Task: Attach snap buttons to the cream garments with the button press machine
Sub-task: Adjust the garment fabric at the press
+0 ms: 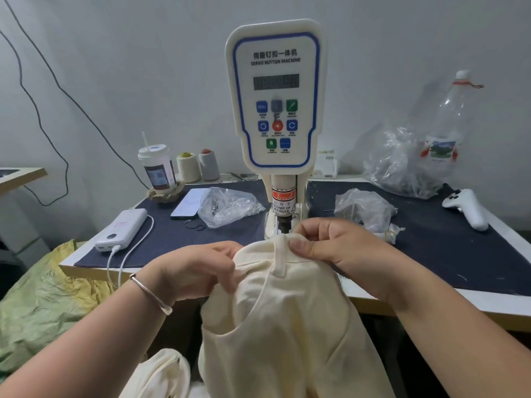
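Nearest us, our cream garment hangs off the counter edge; our left hand and right hand pinch its top edge just before the button press machine.

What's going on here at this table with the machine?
A person is holding a cream garment up in front of a servo button machine. The left hand and right hand each pinch the top edge of the fabric, just below the machine's press head. Clear bags of small metal parts lie on the dark table mat.
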`<state>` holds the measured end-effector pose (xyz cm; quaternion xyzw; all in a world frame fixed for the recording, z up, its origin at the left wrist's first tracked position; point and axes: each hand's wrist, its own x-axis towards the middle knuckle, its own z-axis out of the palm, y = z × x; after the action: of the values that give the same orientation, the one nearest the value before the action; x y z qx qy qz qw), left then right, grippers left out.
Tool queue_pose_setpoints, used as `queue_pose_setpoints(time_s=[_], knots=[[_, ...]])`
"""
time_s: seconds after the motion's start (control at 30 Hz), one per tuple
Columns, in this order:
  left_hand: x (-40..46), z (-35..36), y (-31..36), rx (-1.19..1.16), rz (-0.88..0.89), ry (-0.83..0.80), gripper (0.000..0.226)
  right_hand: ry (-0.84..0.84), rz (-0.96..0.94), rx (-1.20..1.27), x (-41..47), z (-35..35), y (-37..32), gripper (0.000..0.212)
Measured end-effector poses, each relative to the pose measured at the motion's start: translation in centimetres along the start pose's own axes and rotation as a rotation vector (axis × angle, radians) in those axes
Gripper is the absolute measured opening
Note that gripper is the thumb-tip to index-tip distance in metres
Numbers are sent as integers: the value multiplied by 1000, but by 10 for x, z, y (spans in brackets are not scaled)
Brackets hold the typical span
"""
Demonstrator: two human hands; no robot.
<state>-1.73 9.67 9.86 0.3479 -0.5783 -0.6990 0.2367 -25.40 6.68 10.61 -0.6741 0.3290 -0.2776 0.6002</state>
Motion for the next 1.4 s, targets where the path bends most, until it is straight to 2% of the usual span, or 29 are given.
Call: queue_pose_setpoints(time_s=[0.07, 0.13, 0.17, 0.3, 0.4, 0.53, 0.57, 0.7, 0.8, 0.87, 0.93, 1.0, 1.1, 1.17, 1.23, 1.3, 1.4], knots=[[0, 0, 3, -17, 3, -15, 11, -6, -3, 35, 3, 0, 3, 15], [2, 1, 5, 74, -21, -7, 43, -7, 14, 73, 5, 0, 5, 16], [4, 1, 4, 108, -29, 23, 52, -6, 31, 95, 6, 0, 7, 16], [9, 3, 4, 205, -30, 119, 24, -23, 24, 153, 7, -3, 15, 15], [11, 5, 3, 222, -62, 152, 28, 4, -13, 51, 4, -4, 18, 20], [17, 15, 1, 254, -18, 211, 27, 71, -1, -88, -1, 5, 15, 66], [18, 17, 1, 266, -4, 216, 28, 105, -2, -128, -2, 9, 15, 66], [15, 19, 3, 252, 5, 239, 33, 210, 6, -196, -4, 12, 10, 32], [10, 17, 2, 164, 17, 312, 49, 269, 5, -268, -8, 11, 9, 20], [9, 17, 1, 130, 33, 324, 48, 284, -22, -213, -12, 16, 8, 30], [9, 22, 4, 139, 42, 307, 37, 306, -56, -171, -14, 22, 6, 43], [11, 26, 6, 159, 44, 295, 36, 332, -70, -228, -13, 26, 5, 48], [11, 28, 11, 198, 31, 270, 29, 332, -74, -305, -12, 27, 2, 32], [9, 29, 14, 209, 22, 219, 18, 315, -60, -388, -13, 29, 2, 32], [9, 31, 13, 195, 30, 204, 20, 327, -43, -439, -13, 30, 2, 29], [10, 31, 10, 119, 54, 205, 22, 316, -15, -416, -12, 30, 2, 22], [9, 29, 9, 60, 50, 189, 19, 214, 63, -295, -13, 24, -5, 22]])
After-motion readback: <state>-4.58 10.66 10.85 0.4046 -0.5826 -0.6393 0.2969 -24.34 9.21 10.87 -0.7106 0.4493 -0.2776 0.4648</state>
